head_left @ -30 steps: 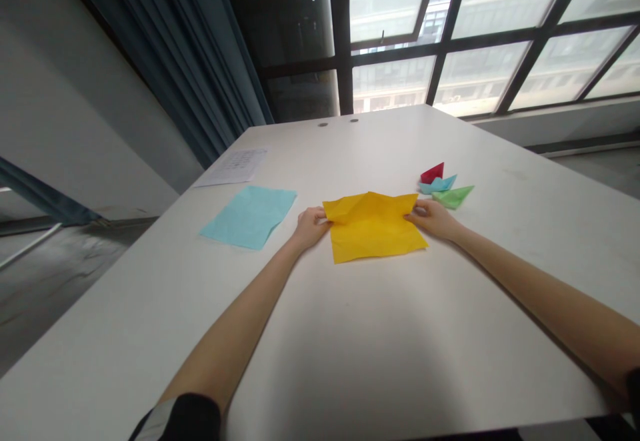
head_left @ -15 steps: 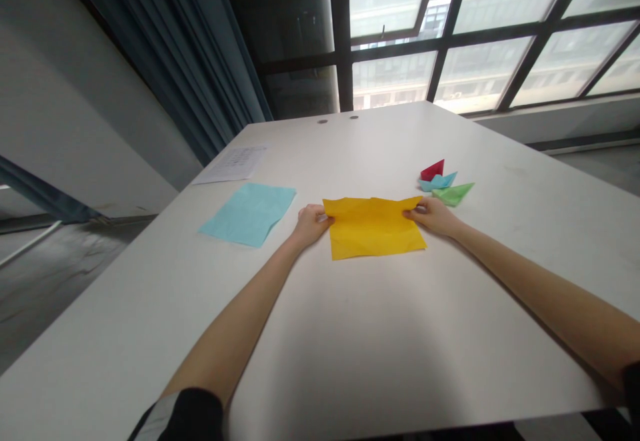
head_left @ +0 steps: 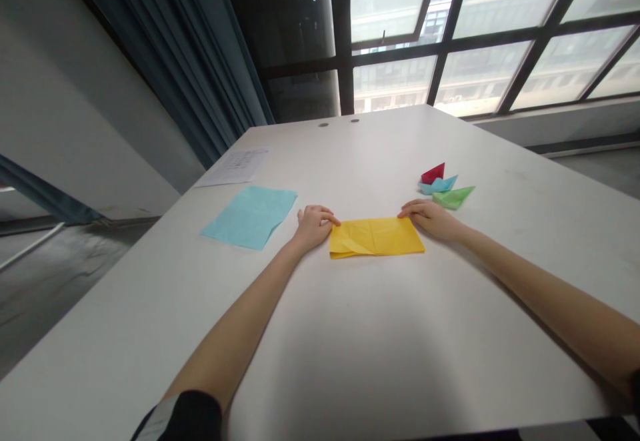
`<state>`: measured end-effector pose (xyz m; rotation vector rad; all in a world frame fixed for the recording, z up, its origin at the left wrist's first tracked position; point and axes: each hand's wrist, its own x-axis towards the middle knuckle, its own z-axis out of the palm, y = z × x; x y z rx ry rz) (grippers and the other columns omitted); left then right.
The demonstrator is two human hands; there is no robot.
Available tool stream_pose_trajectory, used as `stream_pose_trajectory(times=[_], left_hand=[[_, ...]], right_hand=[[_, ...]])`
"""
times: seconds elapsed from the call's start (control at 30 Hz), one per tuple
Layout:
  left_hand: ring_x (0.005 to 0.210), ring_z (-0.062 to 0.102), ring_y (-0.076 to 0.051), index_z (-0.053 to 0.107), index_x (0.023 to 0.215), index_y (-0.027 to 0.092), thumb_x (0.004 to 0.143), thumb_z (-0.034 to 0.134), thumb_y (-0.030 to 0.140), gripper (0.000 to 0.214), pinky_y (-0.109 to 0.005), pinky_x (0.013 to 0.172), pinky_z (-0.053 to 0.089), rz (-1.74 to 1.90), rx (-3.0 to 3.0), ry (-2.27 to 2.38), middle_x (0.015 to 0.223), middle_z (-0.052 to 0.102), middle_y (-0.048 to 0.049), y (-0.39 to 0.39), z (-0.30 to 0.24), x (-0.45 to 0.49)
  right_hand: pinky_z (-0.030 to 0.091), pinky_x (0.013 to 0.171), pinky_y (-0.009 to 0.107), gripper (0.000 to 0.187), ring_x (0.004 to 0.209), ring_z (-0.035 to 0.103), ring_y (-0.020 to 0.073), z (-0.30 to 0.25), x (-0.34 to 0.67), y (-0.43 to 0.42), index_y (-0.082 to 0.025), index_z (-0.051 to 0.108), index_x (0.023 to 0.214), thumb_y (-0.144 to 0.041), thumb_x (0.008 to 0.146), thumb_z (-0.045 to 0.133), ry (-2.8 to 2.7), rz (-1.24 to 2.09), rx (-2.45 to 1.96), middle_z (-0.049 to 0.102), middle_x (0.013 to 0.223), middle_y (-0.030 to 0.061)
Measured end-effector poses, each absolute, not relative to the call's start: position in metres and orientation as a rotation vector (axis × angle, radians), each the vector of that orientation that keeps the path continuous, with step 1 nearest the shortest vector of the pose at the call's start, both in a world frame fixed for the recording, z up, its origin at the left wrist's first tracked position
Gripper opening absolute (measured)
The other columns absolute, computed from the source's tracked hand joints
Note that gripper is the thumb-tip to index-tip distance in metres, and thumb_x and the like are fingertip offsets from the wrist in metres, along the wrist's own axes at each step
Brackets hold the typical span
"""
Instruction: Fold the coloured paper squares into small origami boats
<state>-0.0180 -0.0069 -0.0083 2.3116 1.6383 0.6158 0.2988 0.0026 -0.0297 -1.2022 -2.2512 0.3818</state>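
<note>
A yellow paper sheet (head_left: pixel 376 237) lies folded into a flat strip in the middle of the white table (head_left: pixel 350 334). My left hand (head_left: pixel 313 223) rests at its left end, fingers curled, with the forefinger pressing the far left corner. At the sheet's right end sits my right hand (head_left: pixel 429 217), its fingers pressed down on the far right corner. Both hands hold the folded paper flat against the table.
A light blue paper sheet (head_left: pixel 250 215) lies flat to the left. Three small folded paper shapes, red (head_left: pixel 433 173), blue (head_left: pixel 438 184) and green (head_left: pixel 453 196), sit just beyond my right hand. A printed white page (head_left: pixel 233 166) lies near the far left edge. Windows and a curtain stand behind.
The yellow sheet's far half has been folded over toward me, leaving a narrow strip. Both hands came down from lifting the far edge to pressing the corners flat.
</note>
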Motion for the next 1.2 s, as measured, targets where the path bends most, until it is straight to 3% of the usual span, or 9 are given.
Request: stream_pose_trajectory(times=[0.17, 0.3, 0.43, 0.53, 0.7, 0.9, 1.2], left_hand=[[0.105, 0.045, -0.023, 0.069, 0.084, 0.026, 0.078, 0.047, 0.023, 0.023, -0.053, 0.101, 0.018, 0.577, 2.522, 1.514, 0.099, 0.063, -0.0032, -0.024, 0.01, 0.004], [0.11, 0.045, -0.021, 0.063, 0.101, 0.022, 0.084, 0.04, 0.027, 0.029, -0.043, 0.103, 0.024, 0.432, 2.662, 1.338, 0.111, 0.06, -0.0057, -0.042, 0.013, 0.026], [0.128, 0.031, -0.024, 0.043, 0.127, 0.017, 0.086, 0.036, 0.037, 0.046, -0.041, 0.105, 0.023, 0.248, 2.68, 1.336, 0.138, 0.039, -0.0103, -0.053, 0.002, 0.036], [0.133, 0.02, -0.027, 0.03, 0.136, 0.016, 0.089, 0.027, 0.042, 0.054, -0.045, 0.106, 0.02, 0.079, 2.625, 1.387, 0.145, 0.025, -0.0116, -0.056, -0.005, 0.037], [0.136, 0.01, -0.028, 0.02, 0.14, 0.018, 0.089, 0.018, 0.047, 0.059, -0.051, 0.106, 0.014, -0.01, 2.592, 1.428, 0.148, 0.015, -0.0084, -0.058, -0.008, 0.038], [0.137, 0.004, -0.027, 0.012, 0.142, 0.02, 0.083, 0.014, 0.063, 0.073, -0.054, 0.106, 0.01, -0.105, 2.482, 1.504, 0.149, 0.006, -0.0075, -0.056, -0.001, 0.033], [0.135, -0.005, -0.032, 0.0, 0.142, 0.021, 0.069, 0.035, 0.073, 0.097, -0.061, 0.101, 0.009, -0.357, 2.317, 1.523, 0.147, -0.009, -0.0108, -0.034, 0.002, -0.007]], right_hand=[[0.043, 0.088, 0.041, 0.027, 0.095, 0.058, 0.0232, -0.005, 0.281, -0.011, -0.019, 0.067, 0.092, -0.021, 0.079, 0.044, -2.37, 0.28, -1.197, 0.067, 0.098, 0.0063], [0.042, 0.088, 0.041, 0.031, 0.097, 0.057, 0.0241, 0.006, 0.262, -0.029, -0.019, 0.066, 0.099, -0.032, 0.084, 0.042, -2.481, 0.274, -1.136, 0.067, 0.1, 0.0074], [0.039, 0.093, 0.043, 0.037, 0.104, 0.054, 0.0254, 0.002, 0.247, -0.043, -0.017, 0.059, 0.113, -0.034, 0.084, 0.044, -2.613, 0.192, -1.112, 0.061, 0.114, 0.011], [0.036, 0.097, 0.043, 0.042, 0.114, 0.047, 0.0256, -0.005, 0.242, -0.049, -0.014, 0.052, 0.121, -0.033, 0.085, 0.042, -2.654, 0.189, -1.152, 0.052, 0.126, 0.0134], [0.025, 0.104, 0.048, 0.05, 0.129, 0.031, 0.0262, -0.018, 0.242, -0.049, -0.013, 0.037, 0.134, -0.036, 0.09, 0.029, -2.671, 0.187, -1.218, 0.037, 0.139, 0.0128], [0.018, 0.104, 0.056, 0.069, 0.133, 0.02, 0.0307, -0.024, 0.251, -0.045, -0.018, 0.02, 0.142, -0.059, 0.086, 0.024, -2.689, 0.258, -1.376, 0.023, 0.145, 0.0131], [0.011, 0.105, 0.058, 0.08, 0.133, 0.017, 0.0314, -0.023, 0.268, -0.039, -0.02, 0.011, 0.143, -0.065, 0.08, 0.031, -2.694, 0.361, -1.423, 0.017, 0.146, 0.0123]])
